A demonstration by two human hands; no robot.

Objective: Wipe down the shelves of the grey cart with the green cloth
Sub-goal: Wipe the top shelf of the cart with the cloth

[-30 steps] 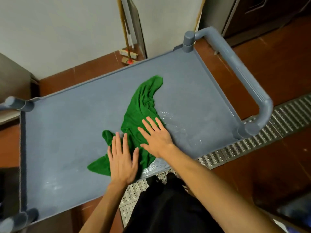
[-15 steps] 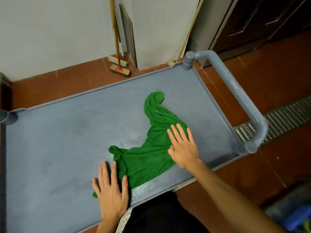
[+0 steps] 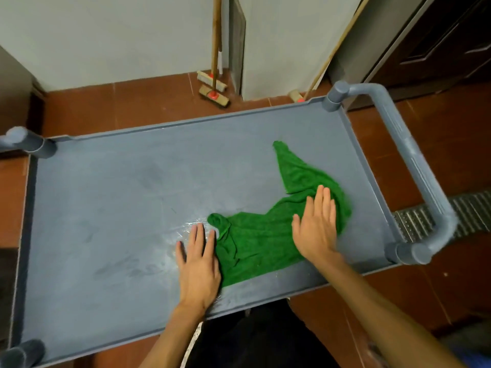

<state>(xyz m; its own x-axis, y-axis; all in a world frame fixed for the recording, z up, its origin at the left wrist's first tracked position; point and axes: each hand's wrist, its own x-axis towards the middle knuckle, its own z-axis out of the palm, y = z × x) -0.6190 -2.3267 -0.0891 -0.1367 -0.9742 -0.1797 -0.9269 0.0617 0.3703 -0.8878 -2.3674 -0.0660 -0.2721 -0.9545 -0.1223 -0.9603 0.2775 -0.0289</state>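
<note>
In the head view, the green cloth [image 3: 268, 243] lies spread on the top shelf of the grey cart [image 3: 111, 197], toward its right end near the handle [image 3: 414, 166]. Both hands press flat with straight fingers — the right hand [image 3: 316, 229] on the cloth, the left hand [image 3: 198, 266] on its left edge and the wet shelf.

Two wooden-handled brooms [image 3: 214, 94] lean against the pale wall [image 3: 106, 35] — heads on the red-brown tile floor [image 3: 132, 102]. A metal drain grate [image 3: 473, 208] lies at right — a dark door [image 3: 451, 49] beyond.
</note>
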